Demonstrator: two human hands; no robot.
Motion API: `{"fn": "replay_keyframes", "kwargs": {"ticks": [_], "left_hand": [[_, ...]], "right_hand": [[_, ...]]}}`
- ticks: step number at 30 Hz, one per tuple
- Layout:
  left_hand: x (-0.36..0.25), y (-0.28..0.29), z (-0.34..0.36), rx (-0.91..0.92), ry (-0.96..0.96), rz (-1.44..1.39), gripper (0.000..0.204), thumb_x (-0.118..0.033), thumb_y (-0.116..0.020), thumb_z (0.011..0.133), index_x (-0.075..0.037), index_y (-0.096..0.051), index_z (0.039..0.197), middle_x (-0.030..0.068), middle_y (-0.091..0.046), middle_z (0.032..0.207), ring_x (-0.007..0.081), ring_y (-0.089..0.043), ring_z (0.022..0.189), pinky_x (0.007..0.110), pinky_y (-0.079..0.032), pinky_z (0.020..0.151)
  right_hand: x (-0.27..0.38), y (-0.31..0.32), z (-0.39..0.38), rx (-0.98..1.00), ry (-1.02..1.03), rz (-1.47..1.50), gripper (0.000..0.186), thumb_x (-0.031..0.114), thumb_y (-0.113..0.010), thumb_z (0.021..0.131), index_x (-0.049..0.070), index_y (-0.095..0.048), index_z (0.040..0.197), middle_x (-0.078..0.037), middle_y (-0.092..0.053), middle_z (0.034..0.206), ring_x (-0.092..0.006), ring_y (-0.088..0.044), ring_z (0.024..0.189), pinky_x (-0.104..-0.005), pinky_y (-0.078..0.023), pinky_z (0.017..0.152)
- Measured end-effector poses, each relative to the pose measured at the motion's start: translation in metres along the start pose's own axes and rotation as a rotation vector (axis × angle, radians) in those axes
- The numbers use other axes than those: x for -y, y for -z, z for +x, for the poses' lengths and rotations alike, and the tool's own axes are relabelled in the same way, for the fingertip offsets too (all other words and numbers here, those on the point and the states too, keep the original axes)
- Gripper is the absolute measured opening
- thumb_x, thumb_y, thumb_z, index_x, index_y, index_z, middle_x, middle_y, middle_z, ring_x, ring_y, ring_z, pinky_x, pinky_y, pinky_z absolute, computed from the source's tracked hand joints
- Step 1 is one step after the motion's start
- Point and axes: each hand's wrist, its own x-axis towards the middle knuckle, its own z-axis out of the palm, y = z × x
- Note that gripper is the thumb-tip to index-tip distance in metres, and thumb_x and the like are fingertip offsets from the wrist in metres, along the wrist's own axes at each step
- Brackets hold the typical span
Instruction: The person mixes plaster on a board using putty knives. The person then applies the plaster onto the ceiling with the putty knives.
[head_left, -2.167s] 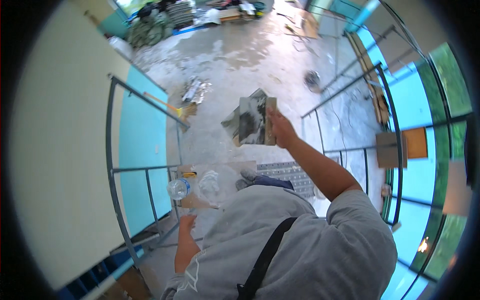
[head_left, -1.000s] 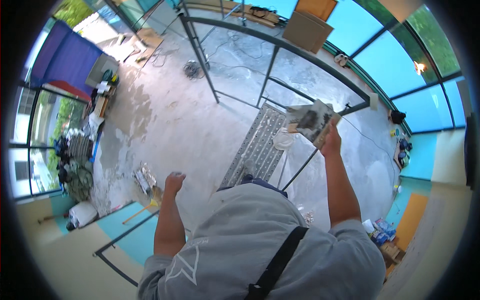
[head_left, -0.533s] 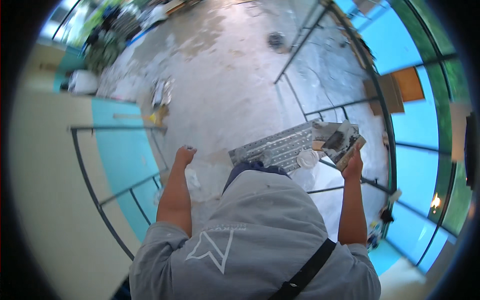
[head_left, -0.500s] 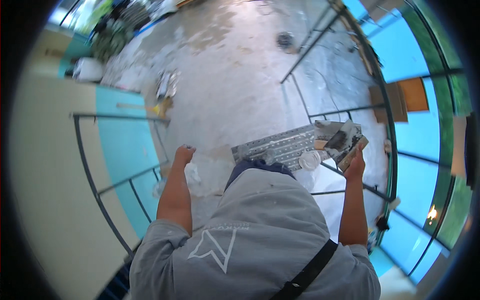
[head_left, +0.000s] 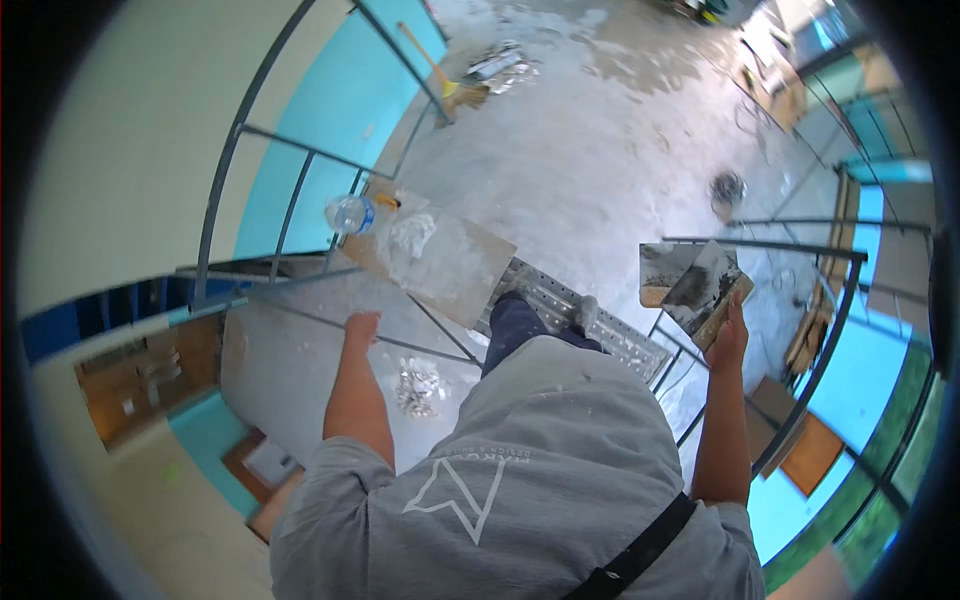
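My right hand (head_left: 728,340) grips the wooden handles of what look like two plastering trowels (head_left: 702,285). Their flat metal blades overlap and carry grey and dark smears. My left hand (head_left: 363,327) hangs out to the side, fingers loosely curled, with nothing visible in it. Just beyond it lies a flat board (head_left: 455,262) bearing a crumpled whitish lump (head_left: 412,236). A clear plastic bottle (head_left: 350,214) rests at the board's far left corner, beside a small orange-yellow item. Beneath me runs a perforated metal scaffold plank (head_left: 625,338).
Dark scaffold rails stand left (head_left: 222,190) and right (head_left: 840,330) of me. On the pale floor below are debris (head_left: 420,388), a broom (head_left: 440,75) by the turquoise wall, foil-like scraps (head_left: 500,65) and a wire coil (head_left: 727,188). Cardboard (head_left: 780,415) is at the right.
My view has swung left, bringing the board and bottle into sight beyond my left hand. The trowels stay in my right hand. The white round lid beside the plank is out of sight.
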Motion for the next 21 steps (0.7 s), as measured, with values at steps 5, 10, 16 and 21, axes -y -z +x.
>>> {"fn": "replay_keyframes", "kwargs": {"ticks": [5,10,16,21], "left_hand": [[0.1,-0.067,-0.077,0.027,0.19,0.102,0.025,-0.026,-0.064,0.085,-0.006,-0.067,0.101,0.0082,-0.058,0.077,0.0208,-0.056,0.064,0.04,-0.052,0.057],[0.145,-0.124,-0.148,0.151,0.316,-0.034,0.024,-0.027,-0.063,0.087,-0.005,-0.065,0.095,0.0079,-0.06,0.079,0.0202,-0.058,0.068,0.04,-0.053,0.06],[0.166,-0.149,-0.21,0.115,0.339,-0.071,0.022,-0.027,-0.062,0.087,-0.006,-0.063,0.095,0.008,-0.061,0.082,0.0208,-0.059,0.073,0.04,-0.053,0.064],[0.175,-0.164,-0.237,0.019,0.309,-0.128,0.025,-0.028,-0.064,0.086,-0.004,-0.064,0.095,0.0094,-0.063,0.084,0.0225,-0.061,0.072,0.038,-0.054,0.061]], "right_hand": [[0.022,-0.009,0.036,0.065,-0.09,-0.165,0.054,0.04,-0.049,0.096,0.002,-0.043,0.134,-0.013,-0.054,0.126,-0.0277,-0.058,0.11,-0.0417,-0.049,0.093],[0.036,-0.017,0.053,0.161,-0.115,-0.266,0.054,0.04,-0.049,0.097,0.003,-0.042,0.135,-0.013,-0.054,0.125,-0.0275,-0.058,0.111,-0.0416,-0.049,0.093],[0.045,-0.021,0.07,0.356,-0.199,-0.272,0.054,0.041,-0.045,0.098,0.004,-0.039,0.136,-0.013,-0.052,0.128,-0.0278,-0.056,0.114,-0.0416,-0.048,0.095],[0.042,-0.032,0.07,0.481,-0.283,-0.201,0.053,0.041,-0.043,0.099,0.004,-0.038,0.137,-0.013,-0.051,0.13,-0.0287,-0.054,0.116,-0.0431,-0.047,0.097]]}}
